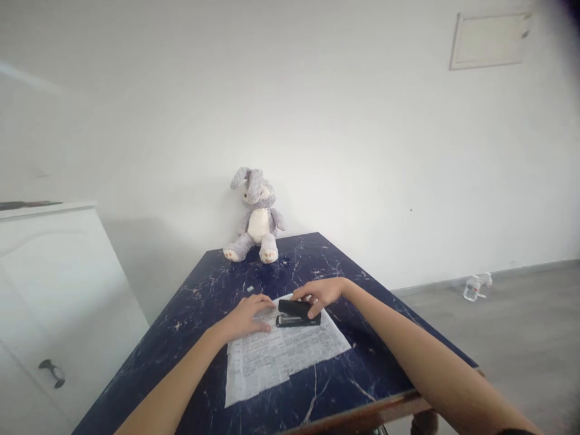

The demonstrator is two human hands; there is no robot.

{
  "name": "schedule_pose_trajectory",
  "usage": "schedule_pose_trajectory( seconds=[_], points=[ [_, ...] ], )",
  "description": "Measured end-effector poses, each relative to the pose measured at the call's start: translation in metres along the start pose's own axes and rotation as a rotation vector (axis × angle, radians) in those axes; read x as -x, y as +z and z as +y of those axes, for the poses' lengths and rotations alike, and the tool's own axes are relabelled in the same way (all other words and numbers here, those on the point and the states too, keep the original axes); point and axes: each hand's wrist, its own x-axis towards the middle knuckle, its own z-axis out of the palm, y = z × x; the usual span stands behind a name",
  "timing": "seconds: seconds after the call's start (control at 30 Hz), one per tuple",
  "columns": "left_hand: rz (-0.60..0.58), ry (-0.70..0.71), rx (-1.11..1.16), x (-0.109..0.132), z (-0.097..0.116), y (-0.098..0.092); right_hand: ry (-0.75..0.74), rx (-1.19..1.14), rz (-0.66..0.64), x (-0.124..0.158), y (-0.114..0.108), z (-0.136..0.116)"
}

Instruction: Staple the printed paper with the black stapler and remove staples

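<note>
A printed sheet of paper [276, 356] lies on the dark blue marbled table [217, 290]. A black stapler [296, 314] sits on the far edge of the sheet. My right hand [322, 293] rests on top of the stapler, fingers curled over it. My left hand [249, 316] lies on the paper just left of the stapler, fingers bent and pressing the sheet down.
A grey and white plush rabbit [257, 214] sits at the table's far end against the white wall. A white cabinet [49, 290] stands to the left. A plastic bottle [475, 286] lies on the grey floor at right. The table's wooden front edge [362, 414] is near me.
</note>
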Motion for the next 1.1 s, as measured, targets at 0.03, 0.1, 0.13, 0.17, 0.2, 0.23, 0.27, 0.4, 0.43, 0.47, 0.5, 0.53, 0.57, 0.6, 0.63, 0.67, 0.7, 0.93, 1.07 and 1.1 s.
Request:
schedule_pose_trajectory(
  seconds=[0.03,0.1,0.13,0.17,0.2,0.23,0.27,0.4,0.43,0.47,0.5,0.53,0.57,0.6,0.63,0.67,0.7,0.93,1.07,1.1],
  points=[
    [0.001,0.000,0.011,0.000,-0.001,0.000,0.011,-0.065,-0.026,0.003,-0.002,0.002],
    [0.007,0.001,0.033,-0.001,-0.002,-0.001,0.028,-0.184,-0.045,0.007,-0.005,0.007],
    [0.011,0.002,0.043,0.000,-0.002,-0.001,0.031,-0.228,-0.042,0.008,-0.005,0.008],
    [0.016,0.002,0.053,0.000,-0.002,-0.001,0.032,-0.261,-0.039,0.009,-0.004,0.010],
    [0.020,0.001,0.066,0.000,-0.002,-0.001,0.033,-0.285,-0.035,0.008,-0.003,0.011],
    [0.024,0.004,0.089,0.000,-0.002,0.001,0.037,-0.304,-0.031,0.008,-0.002,0.012],
    [0.032,0.014,0.127,0.000,-0.003,0.004,0.045,-0.323,-0.030,0.007,-0.001,0.013],
    [0.254,0.050,0.463,-0.010,-0.012,0.023,0.079,-0.403,-0.040,0.005,0.004,0.017],
    [0.351,0.034,0.581,-0.015,-0.016,0.028,0.080,-0.417,-0.043,0.004,0.005,0.018],
    [0.416,0.009,0.707,-0.019,-0.020,0.032,0.078,-0.429,-0.045,0.004,0.006,0.019],
    [0.459,-0.029,0.827,-0.024,-0.023,0.035,0.077,-0.441,-0.045,0.003,0.007,0.020],
    [0.480,-0.069,0.929,-0.027,-0.026,0.036,0.077,-0.454,-0.045,0.004,0.007,0.020],
    [0.482,-0.107,1.007,-0.029,-0.028,0.037,0.080,-0.466,-0.049,0.004,0.008,0.019],
    [0.480,-0.141,1.058,-0.030,-0.029,0.037,0.087,-0.472,-0.049,0.004,0.008,0.018],
    [0.483,-0.167,1.082,-0.030,-0.029,0.037,0.096,-0.468,-0.044,0.005,0.009,0.017],
    [0.481,-0.178,1.090,-0.029,-0.028,0.036,0.104,-0.450,-0.034,0.005,0.009,0.015],
    [0.479,-0.187,1.091,-0.029,-0.027,0.035,0.109,-0.420,-0.018,0.004,0.010,0.013],
    [0.516,-0.205,1.106,-0.024,-0.006,0.030,0.083,0.212,0.159,-0.017,0.024,-0.014],
    [0.549,-0.164,1.171,-0.023,-0.001,0.024,0.064,0.263,0.228,-0.020,0.024,-0.024],
    [0.549,-0.162,1.211,-0.023,0.000,0.022,0.045,0.269,0.302,-0.019,0.023,-0.025]
  ],
)
